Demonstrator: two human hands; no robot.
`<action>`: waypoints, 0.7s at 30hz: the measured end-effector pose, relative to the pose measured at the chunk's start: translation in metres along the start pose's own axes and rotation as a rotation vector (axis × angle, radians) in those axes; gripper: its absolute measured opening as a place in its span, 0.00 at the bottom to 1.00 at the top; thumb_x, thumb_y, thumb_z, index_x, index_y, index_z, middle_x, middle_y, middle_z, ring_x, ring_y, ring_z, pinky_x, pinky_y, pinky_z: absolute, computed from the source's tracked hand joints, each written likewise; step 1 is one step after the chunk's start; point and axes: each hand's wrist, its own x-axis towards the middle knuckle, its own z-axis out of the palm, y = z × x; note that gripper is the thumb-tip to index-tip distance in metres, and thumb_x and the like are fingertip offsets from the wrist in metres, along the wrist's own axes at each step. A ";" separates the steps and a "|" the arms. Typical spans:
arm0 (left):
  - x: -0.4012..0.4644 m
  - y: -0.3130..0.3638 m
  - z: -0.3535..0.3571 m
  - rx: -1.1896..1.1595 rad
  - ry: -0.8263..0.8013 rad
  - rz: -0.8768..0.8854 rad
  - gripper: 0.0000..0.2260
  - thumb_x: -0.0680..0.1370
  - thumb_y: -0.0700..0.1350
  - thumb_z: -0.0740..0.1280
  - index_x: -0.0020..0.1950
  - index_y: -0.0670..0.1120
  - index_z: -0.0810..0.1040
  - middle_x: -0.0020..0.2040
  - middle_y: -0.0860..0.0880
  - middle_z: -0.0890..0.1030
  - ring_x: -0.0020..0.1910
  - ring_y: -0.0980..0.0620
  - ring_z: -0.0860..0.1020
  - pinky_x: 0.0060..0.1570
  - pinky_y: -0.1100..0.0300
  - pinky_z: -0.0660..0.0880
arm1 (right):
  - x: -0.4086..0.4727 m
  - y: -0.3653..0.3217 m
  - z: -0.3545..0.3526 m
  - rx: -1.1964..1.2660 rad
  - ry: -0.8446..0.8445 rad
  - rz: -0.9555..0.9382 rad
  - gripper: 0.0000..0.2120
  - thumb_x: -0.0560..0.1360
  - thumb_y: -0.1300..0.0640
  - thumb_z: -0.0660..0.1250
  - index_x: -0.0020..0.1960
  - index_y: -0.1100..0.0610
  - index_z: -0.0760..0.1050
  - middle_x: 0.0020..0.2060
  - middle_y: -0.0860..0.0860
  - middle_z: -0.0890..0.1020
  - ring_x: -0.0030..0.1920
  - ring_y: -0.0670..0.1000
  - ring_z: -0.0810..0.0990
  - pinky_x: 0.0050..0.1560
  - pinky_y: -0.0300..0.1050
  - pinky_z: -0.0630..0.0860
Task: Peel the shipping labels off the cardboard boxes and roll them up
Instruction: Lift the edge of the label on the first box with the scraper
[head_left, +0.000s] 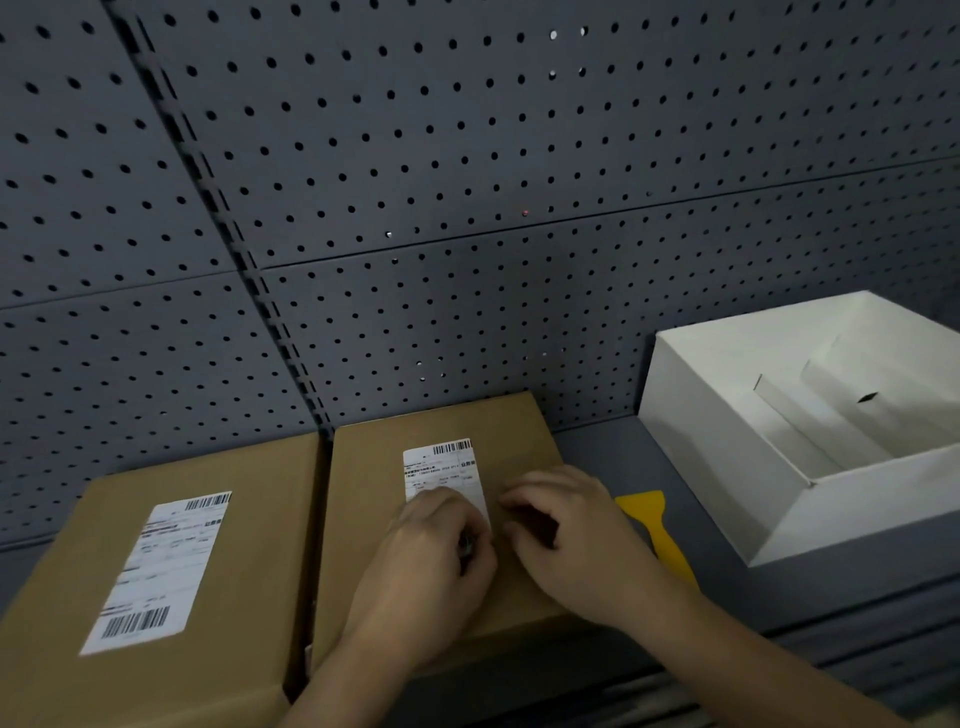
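Two brown cardboard boxes stand side by side on a dark shelf. The left box (249, 525) carries a full white shipping label (156, 571) lying flat. On the right box (363, 519), the white label (441, 470) shows only its far half; my left hand (436, 561) covers the near half, fingers curled over the label's near part, with something dark showing between the fingers. My right hand (566, 525) lies on the box top just right of the label, fingers curled toward its right edge. Whether either hand actually pinches the label is hidden.
A yellow plastic scraper (654, 525) lies on the shelf right of the box, partly under my right wrist. An open white box (727, 447) stands at the right. A dark pegboard wall (467, 208) rises directly behind the boxes.
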 end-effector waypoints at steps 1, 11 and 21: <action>0.000 0.001 -0.001 -0.009 0.001 -0.018 0.03 0.78 0.52 0.66 0.45 0.59 0.74 0.46 0.62 0.73 0.48 0.63 0.73 0.49 0.62 0.78 | 0.000 0.000 0.000 0.002 -0.001 -0.001 0.17 0.78 0.45 0.64 0.64 0.47 0.78 0.62 0.39 0.79 0.64 0.39 0.71 0.70 0.42 0.65; 0.002 0.001 -0.003 0.026 -0.002 -0.010 0.04 0.76 0.52 0.68 0.43 0.59 0.74 0.44 0.63 0.74 0.47 0.64 0.73 0.45 0.68 0.72 | -0.002 -0.003 -0.002 0.071 0.043 0.024 0.14 0.78 0.47 0.67 0.62 0.48 0.79 0.59 0.40 0.80 0.61 0.38 0.73 0.67 0.39 0.69; 0.002 0.003 -0.005 -0.065 0.053 -0.067 0.07 0.75 0.49 0.72 0.39 0.56 0.77 0.42 0.61 0.77 0.45 0.64 0.75 0.47 0.68 0.74 | -0.050 0.069 -0.021 -0.078 0.347 0.587 0.04 0.73 0.55 0.74 0.47 0.53 0.82 0.40 0.53 0.82 0.42 0.57 0.81 0.43 0.44 0.76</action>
